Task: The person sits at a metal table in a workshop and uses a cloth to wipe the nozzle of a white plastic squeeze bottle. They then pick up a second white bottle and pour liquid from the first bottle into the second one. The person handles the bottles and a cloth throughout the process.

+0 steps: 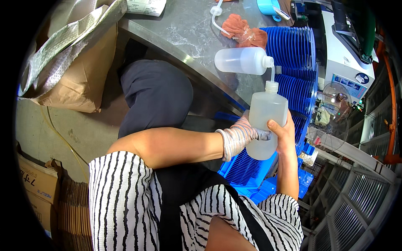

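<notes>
Both of my hands are wrapped round a translucent white plastic bottle (268, 111), held upright with its mouth uncapped. My left hand (247, 133), in a striped glove with grey fingers, grips its left side low down. On the right side is my bare right hand (283, 133), its thumb across the front. A second translucent bottle (240, 60) lies on its side on the grey tabletop (180, 33), partly filled with liquid. From its neck a thin clear strand runs down to the held bottle's mouth; whether it is liquid or a tube I cannot make out.
A white cap with a bent tube (216, 16) and an orange-brown cloth (243, 31) lie on the table. Blue slotted racks (293, 48) line the right. A blue cup (269, 7) stands behind, near a white machine (347, 58). Left are a large paper sack (83, 75) and cardboard boxes (39, 180).
</notes>
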The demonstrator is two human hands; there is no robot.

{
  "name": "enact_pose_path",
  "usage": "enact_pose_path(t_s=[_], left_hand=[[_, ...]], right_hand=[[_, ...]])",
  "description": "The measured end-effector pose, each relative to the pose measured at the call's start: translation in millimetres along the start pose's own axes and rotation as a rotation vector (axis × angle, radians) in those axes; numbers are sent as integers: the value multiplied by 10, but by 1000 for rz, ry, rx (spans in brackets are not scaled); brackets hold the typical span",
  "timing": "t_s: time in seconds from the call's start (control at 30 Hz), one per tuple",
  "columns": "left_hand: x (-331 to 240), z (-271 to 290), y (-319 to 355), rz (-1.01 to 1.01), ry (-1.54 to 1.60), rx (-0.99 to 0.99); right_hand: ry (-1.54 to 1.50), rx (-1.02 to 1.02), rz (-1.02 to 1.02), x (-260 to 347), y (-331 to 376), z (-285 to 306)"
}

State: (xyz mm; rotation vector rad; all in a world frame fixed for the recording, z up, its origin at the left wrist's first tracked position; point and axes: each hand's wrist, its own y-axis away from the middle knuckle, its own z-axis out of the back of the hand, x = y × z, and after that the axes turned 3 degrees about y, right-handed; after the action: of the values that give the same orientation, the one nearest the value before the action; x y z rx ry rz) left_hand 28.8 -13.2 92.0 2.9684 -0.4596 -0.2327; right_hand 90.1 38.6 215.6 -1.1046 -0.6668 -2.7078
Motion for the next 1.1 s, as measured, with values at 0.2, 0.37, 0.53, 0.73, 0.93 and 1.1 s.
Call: enact_pose_path(t_s=[0.2, 0.37, 0.53, 0.73, 0.93, 1.1], left_hand=[[66, 19, -51, 15, 16, -52], [-80, -25, 40, 6, -60, -9], [-153, -12, 94, -49, -68, 78], [-72, -5, 15, -26, 9, 24], [-143, -36, 72, 3, -10, 2], [-104, -33, 51, -11, 81, 4]], right_hand=[[5, 9, -3, 22, -3, -1], [-1, -4, -10, 5, 1, -2], [-6, -2, -10, 3, -3, 0], [13, -18, 0, 17, 0, -13], [16, -17, -11, -10, -6, 4], [26, -20, -10, 1, -8, -3]])
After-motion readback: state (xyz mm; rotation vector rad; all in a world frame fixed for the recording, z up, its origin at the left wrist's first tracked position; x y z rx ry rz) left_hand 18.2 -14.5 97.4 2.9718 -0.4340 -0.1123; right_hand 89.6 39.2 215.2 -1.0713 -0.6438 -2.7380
